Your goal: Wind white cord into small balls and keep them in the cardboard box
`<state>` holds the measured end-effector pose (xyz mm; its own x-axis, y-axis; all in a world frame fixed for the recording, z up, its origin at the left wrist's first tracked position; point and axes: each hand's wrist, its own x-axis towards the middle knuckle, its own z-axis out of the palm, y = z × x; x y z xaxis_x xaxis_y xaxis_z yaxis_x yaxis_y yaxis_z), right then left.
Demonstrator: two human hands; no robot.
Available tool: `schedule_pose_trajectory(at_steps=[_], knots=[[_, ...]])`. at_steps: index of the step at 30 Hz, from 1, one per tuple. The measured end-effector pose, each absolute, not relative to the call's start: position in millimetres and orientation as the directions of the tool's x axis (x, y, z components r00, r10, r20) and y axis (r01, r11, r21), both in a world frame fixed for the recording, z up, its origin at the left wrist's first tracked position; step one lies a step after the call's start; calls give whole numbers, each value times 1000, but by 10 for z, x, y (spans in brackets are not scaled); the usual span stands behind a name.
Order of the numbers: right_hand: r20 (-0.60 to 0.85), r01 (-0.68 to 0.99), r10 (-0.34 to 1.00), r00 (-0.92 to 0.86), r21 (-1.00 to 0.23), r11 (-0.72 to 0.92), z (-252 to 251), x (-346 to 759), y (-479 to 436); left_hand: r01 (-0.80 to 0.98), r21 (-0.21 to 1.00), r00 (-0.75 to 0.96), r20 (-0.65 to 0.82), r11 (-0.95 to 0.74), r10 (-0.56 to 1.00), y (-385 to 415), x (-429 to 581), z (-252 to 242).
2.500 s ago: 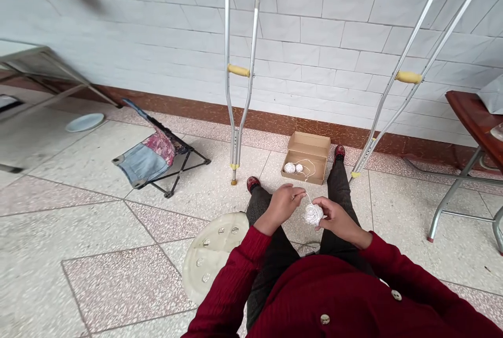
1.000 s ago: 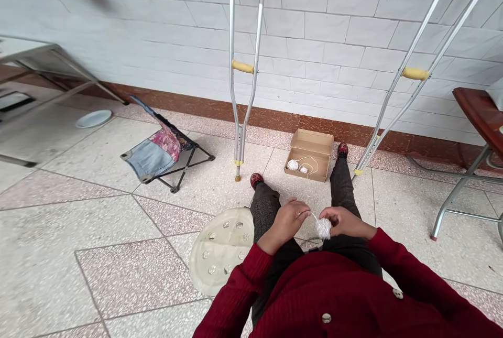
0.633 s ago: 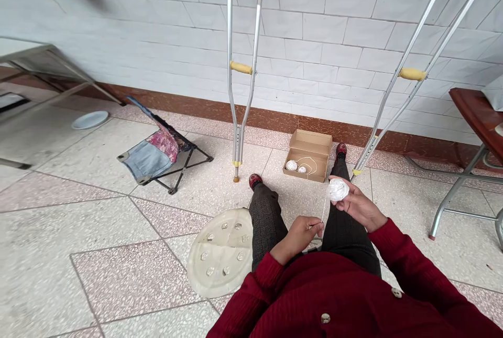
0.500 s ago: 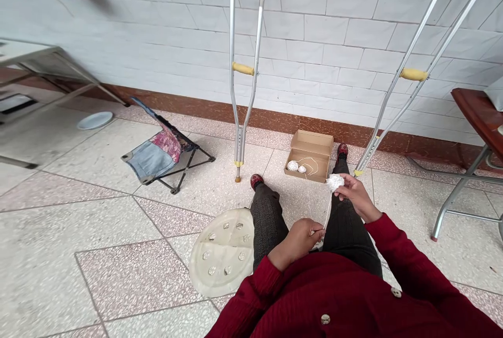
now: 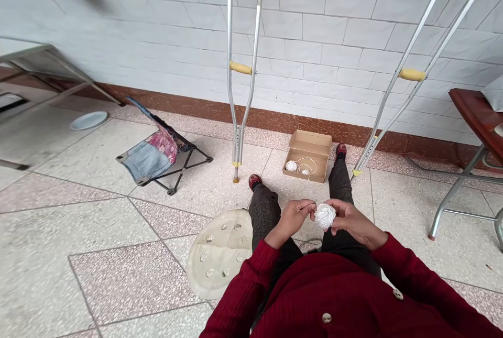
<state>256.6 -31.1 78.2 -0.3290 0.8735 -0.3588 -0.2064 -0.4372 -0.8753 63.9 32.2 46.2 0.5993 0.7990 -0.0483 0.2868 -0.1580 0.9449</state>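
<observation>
My right hand (image 5: 351, 221) has its fingers wrapped around the side of a ball of white yarn (image 5: 325, 216), above my lap. Just left of the ball, my left hand (image 5: 294, 217) is closed in a pinch by the yarn strand, which is hard to see at its fingertips. On the floor ahead, an open cardboard box (image 5: 305, 142) holds a larger yarn ball (image 5: 291, 165), a smaller one (image 5: 305, 172) and a loose loop of strand.
Two metal crutches (image 5: 240, 68) (image 5: 412, 74) lean on the tiled wall. A folding stool (image 5: 151, 154) stands at left, with a pale plate (image 5: 89, 120) behind it. A round translucent mat (image 5: 218, 254) lies beside my left leg. A brown-topped table (image 5: 471, 112) is at right.
My left hand has risen to the ball, and my right hand has lowered it towards my lap. The smaller ball in the box has rolled slightly right.
</observation>
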Motion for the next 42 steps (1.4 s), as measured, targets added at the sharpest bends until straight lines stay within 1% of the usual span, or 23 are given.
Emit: schedule_pose_trajectory(at_steps=[3,6,8,10,13,15,17,18,19,20,21,22,23,24,26,28,30,33,36,38,40,42], knots=[[-348,-283,897,-274,-862,-421,916,2595,-183,233,969,592,-73,-84,803,186,756,386],[-332,-327,935,-128,-876,-356,878,2586,-42,283,952,603,-82,-117,793,90,803,403],[-295,-304,955,-25,-908,-288,803,2578,51,340,929,606,-100,-144,789,68,783,431],[-223,-257,972,75,-946,-197,723,2593,147,380,912,612,-123,-154,782,57,738,441],[-120,-174,972,204,-981,-84,620,2687,296,389,907,641,-141,-162,754,14,670,426],[-43,-45,960,276,-998,-32,552,2784,377,387,905,670,-143,-178,729,-26,643,429],[46,188,959,279,-982,-8,461,2870,405,393,893,696,-134,-218,706,-41,630,470],[69,312,970,231,-950,-7,403,2896,389,399,884,700,-122,-245,703,-29,624,505],[62,415,986,156,-910,-9,340,2904,351,407,872,697,-105,-271,709,-2,618,547],[20,481,998,60,-876,-12,276,2894,291,417,859,686,-84,-296,722,39,610,590],[-46,505,998,-46,-863,-17,218,2866,212,430,846,668,-61,-317,742,92,599,630],[-113,492,983,-143,-870,-29,174,2823,119,442,833,647,-38,-334,761,150,585,663],[-190,438,949,-250,-897,-64,153,2771,21,451,823,632,-20,-347,775,208,570,683],[-234,342,913,-333,-933,-115,161,2716,-76,456,816,625,-10,-355,781,261,556,690],[-252,124,850,-463,-968,-220,272,2622,-231,463,816,622,-20,-346,783,329,538,658],[-214,-54,868,-448,-963,-264,477,2581,-299,459,834,618,-52,-306,784,328,545,581],[-194,-159,915,-353,-951,-263,690,2607,-263,445,857,614,-80,-260,785,256,579,491],[-198,-186,969,-150,-957,-225,835,2734,-61,414,882,650,-113,-226,752,74,655,396],[-197,-79,977,76,-978,-191,679,2852,170,418,880,682,-140,-225,718,-75,713,398],[-154,76,973,173,-983,-169,471,2871,250,441,862,685,-142,-251,715,-108,721,451],[-84,276,983,164,-953,-128,258,2834,242,467,829,694,-127,-309,709,-85,703,525],[-72,413,995,69,-906,-94,97,2764,166,488,786,704,-97,-380,704,-17,668,601]])
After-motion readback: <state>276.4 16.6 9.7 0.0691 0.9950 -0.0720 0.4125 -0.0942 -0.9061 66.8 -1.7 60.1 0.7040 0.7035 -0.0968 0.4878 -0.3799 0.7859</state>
